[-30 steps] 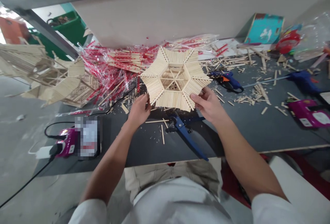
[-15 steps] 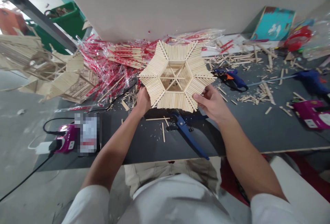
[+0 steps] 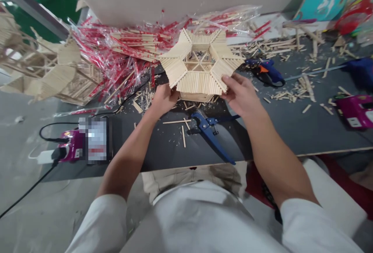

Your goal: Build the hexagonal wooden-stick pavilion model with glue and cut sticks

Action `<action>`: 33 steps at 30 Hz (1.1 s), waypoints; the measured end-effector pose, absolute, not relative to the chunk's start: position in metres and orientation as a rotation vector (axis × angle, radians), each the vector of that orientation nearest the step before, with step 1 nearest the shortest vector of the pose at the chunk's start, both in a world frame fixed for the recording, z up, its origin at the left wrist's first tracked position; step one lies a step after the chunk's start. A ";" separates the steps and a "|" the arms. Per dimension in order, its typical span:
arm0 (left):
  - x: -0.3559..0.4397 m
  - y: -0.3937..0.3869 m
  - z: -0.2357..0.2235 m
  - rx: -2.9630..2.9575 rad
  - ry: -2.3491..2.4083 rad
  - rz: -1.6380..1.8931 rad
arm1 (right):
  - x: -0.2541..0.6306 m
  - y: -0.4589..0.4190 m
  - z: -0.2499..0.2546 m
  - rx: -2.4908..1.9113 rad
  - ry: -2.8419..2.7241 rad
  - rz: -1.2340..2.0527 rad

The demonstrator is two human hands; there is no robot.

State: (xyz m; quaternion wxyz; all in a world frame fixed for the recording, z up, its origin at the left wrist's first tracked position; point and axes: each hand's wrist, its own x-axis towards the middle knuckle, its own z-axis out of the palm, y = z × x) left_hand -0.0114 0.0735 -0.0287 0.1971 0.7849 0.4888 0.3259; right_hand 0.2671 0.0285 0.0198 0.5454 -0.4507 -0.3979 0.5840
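A star-shaped wooden stick model (image 3: 201, 82) with an open hexagonal middle is held over the dark table. My left hand (image 3: 164, 97) is closed on its lower left side, some fingers hidden beneath the sloping panels. At its lower right corner my right hand (image 3: 240, 92) grips the edge, thumb on top. Through the central opening, crossed sticks show inside. Below the model lies a blue-handled cutter (image 3: 211, 136) on the table. Beside the cutter are a few loose wooden sticks (image 3: 183, 136).
Red-and-clear wrapped chopsticks (image 3: 128, 47) are heaped at the back. Another stick structure (image 3: 61, 70) stands at left. Blue glue guns (image 3: 269, 70) and stick offcuts (image 3: 301, 90) lie right. A purple power strip (image 3: 70, 144) and a phone-like device (image 3: 99, 140) sit at the left front.
The model has tilted so that its near side faces me more, and its lower wall now shows. The camera view has shifted, moving the table contents upward in the picture. Both hands keep hold.
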 end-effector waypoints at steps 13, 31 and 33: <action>-0.007 0.061 -0.011 1.972 1.407 1.136 | 0.278 0.064 0.040 -1.003 -0.741 1.475; 0.026 0.092 -0.017 2.361 1.599 0.644 | 0.284 0.131 0.057 -0.970 -0.745 1.500; 0.030 0.096 -0.020 2.321 1.626 0.690 | 0.286 0.136 0.056 -0.971 -0.747 1.493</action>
